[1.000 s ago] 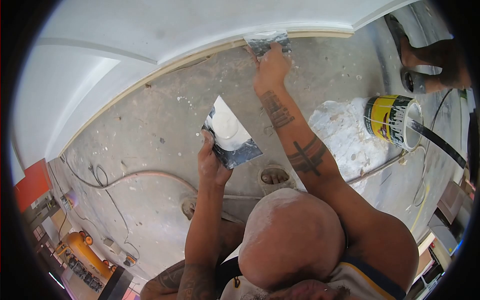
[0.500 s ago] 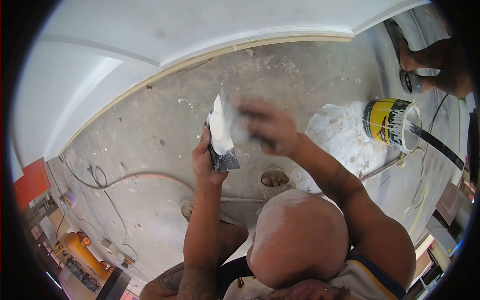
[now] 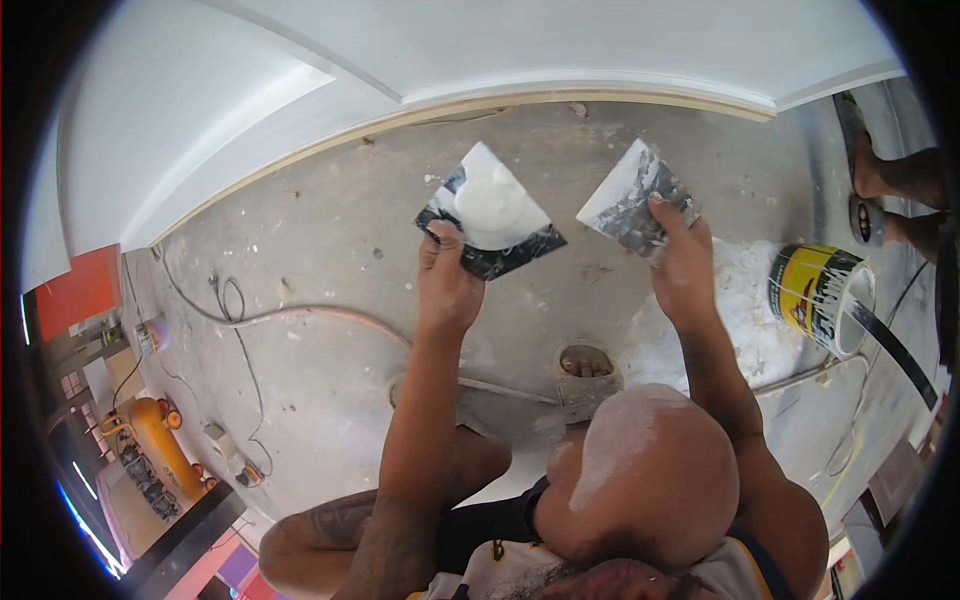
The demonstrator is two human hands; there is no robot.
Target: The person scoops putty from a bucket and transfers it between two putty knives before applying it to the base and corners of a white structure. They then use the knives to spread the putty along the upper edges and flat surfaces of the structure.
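Note:
My left hand [image 3: 448, 285] grips a black square putty spreader [image 3: 505, 258] by its lower left corner, thumb on top. A thick mound of white putty [image 3: 492, 205] covers much of its upper face. To the right, my right hand [image 3: 684, 265] holds a second putty spreader [image 3: 628, 205], its dark face smeared with white and its pale edge turned to the upper left. The two spreaders are apart, both held over the concrete floor.
A white wall [image 3: 580, 45] with a wooden strip [image 3: 520, 98] along its base runs ahead. A tipped yellow-and-black bucket [image 3: 808, 290] lies on a white-caked sheet [image 3: 735, 330] at right. Another person's feet [image 3: 875, 190] stand beyond. A hose [image 3: 300, 312] and an orange compressor [image 3: 160, 440] are at left.
My right hand has moved right, away from the left spreader, and its spreader now shows clearly. My left hand has turned its spreader flatter, facing up. The view has shifted slightly.

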